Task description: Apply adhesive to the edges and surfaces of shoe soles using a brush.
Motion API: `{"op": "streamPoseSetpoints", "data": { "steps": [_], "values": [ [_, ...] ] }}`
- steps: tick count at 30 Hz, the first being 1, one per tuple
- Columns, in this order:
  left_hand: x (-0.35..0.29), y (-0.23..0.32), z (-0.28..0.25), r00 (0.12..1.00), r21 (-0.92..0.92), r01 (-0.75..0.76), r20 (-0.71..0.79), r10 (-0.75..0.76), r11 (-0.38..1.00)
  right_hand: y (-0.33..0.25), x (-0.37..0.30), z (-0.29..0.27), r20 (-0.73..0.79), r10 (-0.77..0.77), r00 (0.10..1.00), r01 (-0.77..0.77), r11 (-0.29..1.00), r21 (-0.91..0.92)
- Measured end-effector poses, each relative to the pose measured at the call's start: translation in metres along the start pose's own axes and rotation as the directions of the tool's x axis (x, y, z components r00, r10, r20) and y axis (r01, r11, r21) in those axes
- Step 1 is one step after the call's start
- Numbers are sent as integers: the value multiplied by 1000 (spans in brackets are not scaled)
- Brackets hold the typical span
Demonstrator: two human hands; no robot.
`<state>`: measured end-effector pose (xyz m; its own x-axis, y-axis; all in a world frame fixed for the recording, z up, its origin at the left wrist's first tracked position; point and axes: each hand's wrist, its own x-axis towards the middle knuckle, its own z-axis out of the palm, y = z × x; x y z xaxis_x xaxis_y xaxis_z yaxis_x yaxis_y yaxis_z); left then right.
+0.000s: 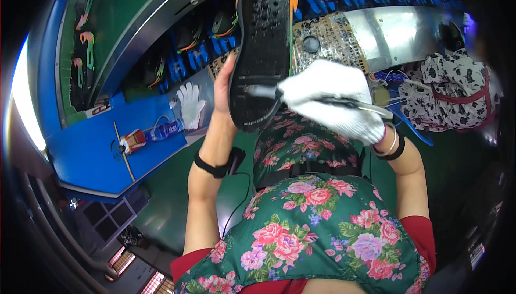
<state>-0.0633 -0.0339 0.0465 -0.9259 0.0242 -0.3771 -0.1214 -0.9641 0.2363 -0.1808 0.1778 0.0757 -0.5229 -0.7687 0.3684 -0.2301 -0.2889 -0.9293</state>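
My bare left hand (223, 89) holds a shoe sole (262, 44) up in front of me, toe or heel end away. The sole is black inside, with an orange rim at its far end and small raised dots there. Only the thumb side of that hand shows; its other fingers are hidden behind the sole. A white knitted glove covers my right hand (333, 97), which is closed round a brush (259, 90). Its pale, blurred tip lies over the near part of the sole, and its handle sticks out past my wrist.
Beyond the sole, shoe parts on blue holders (196, 60) line a curved track. A blue table (86, 151) at left bears a plastic bottle (165, 130), a stick and a small red packet; a white glove (191, 105) lies beside it. Patterned cloth (449, 87) sits at right.
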Motion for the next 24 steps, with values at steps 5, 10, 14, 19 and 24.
{"op": "streamPoseSetpoints", "data": {
  "steps": [5,10,14,19,24],
  "values": [
    [-3,-24,-6,977,49,139,154,-145,989,12,38,-44,-50,-353,934,259,769,-585],
    [-10,-26,-8,996,-128,72,60,-65,989,6,23,-16,178,-404,898,393,550,-737],
    [-17,-16,-9,987,-129,62,157,-41,990,-15,-10,16,174,-197,965,214,973,-90],
    [-43,-2,-13,980,-75,-161,102,168,984,-20,-18,-20,-62,159,985,-109,868,485],
    [-64,18,-9,878,-169,-187,412,242,968,0,-39,-15,-265,299,917,-17,692,721]
  ]
}}
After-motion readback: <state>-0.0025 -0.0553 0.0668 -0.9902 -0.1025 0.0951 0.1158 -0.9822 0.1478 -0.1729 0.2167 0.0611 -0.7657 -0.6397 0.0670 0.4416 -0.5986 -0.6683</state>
